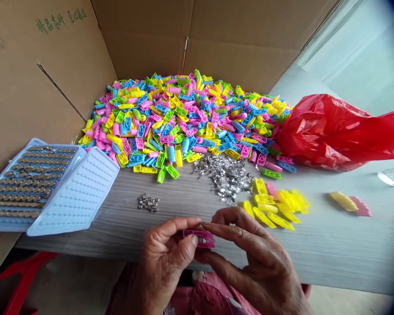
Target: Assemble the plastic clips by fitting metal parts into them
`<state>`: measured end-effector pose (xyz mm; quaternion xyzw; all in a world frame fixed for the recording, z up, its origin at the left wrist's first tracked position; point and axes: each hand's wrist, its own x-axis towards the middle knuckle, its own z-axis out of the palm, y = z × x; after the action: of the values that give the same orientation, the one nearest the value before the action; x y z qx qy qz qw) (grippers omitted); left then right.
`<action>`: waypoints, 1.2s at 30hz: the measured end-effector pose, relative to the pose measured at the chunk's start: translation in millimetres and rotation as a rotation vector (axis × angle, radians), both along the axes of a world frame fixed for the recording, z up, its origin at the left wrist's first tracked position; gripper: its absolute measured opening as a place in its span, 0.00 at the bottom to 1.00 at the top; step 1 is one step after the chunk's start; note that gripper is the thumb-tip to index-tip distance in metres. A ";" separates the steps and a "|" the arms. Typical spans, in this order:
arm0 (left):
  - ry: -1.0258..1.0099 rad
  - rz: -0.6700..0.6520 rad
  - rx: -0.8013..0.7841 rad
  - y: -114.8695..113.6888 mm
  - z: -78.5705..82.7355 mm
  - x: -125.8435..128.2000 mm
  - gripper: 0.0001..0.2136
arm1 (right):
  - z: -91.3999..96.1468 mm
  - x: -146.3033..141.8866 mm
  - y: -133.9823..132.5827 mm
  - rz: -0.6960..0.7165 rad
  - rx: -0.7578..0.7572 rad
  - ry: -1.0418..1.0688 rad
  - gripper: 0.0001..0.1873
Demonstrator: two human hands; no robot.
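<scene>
The left hand (166,262) and right hand (252,258) are closed narrowly on a pink plastic piece (199,239), held over the near edge of a grey wood-grain table (318,258). A heap of multicoloured plastic pieces (184,118) is piled at the far edge, against a cardboard box wall (144,39) (a red plastic bag (338,135) is beside it).

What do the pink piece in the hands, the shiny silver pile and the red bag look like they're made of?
The pink piece looks like moulded plastic, going by its smooth sheen and even colour. The silver pile looks like small stamped metal bits, bright and glinting, though the exact metal can't be told. The red bag looks like thin polythene, crinkled and slightly see-through.
</scene>
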<state>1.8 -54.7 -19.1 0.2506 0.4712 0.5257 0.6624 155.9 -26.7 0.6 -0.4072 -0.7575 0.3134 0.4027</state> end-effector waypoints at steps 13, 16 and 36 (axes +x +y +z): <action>0.044 0.045 -0.075 0.3 9.5 12.2 0.10 | -2.8 5.3 0.8 -0.002 -0.082 0.072 0.10; 0.079 0.053 -0.084 1.5 11.4 14.8 0.09 | -2.1 6.9 0.4 0.000 -0.088 0.075 0.10; -0.198 0.092 -0.101 7.4 19.4 15.5 0.19 | 1.1 5.7 5.3 -0.058 -0.181 0.276 0.07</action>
<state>17.3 -47.3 0.2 0.1420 0.4404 0.5535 0.6925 161.5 -21.4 1.7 -0.4165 -0.6515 0.4215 0.4737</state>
